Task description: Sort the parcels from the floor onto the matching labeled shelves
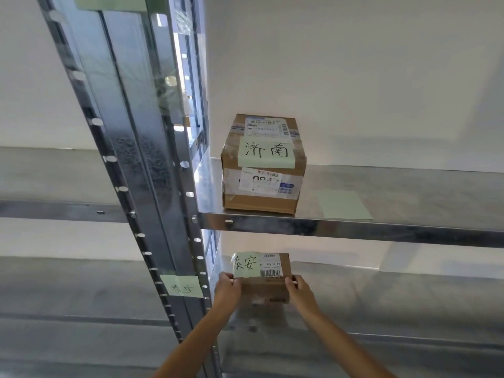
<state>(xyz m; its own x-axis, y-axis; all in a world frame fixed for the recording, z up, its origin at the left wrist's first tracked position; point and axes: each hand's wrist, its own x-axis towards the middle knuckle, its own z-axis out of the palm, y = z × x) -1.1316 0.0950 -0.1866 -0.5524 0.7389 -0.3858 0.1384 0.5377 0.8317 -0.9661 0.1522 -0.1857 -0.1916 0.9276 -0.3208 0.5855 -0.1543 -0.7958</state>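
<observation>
Two parcels — big parcel (263, 165) on upper shelf (409, 192), small parcel (263, 287) at lower shelf (381, 301) — its sides gripped by left hand (227, 289) and right hand (300, 291).

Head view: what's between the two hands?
Small brown cardboard parcel with green handwritten label, gripped at its sides by left hand and right hand; shows in head view.

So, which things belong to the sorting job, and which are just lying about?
Job: small brown cardboard parcel marked 泰安, left hand, right hand, green paper tag 泰安 on the post, lower grey metal shelf.
Lying about: bigger brown cardboard box marked 济南, blank green paper sheet.
</observation>
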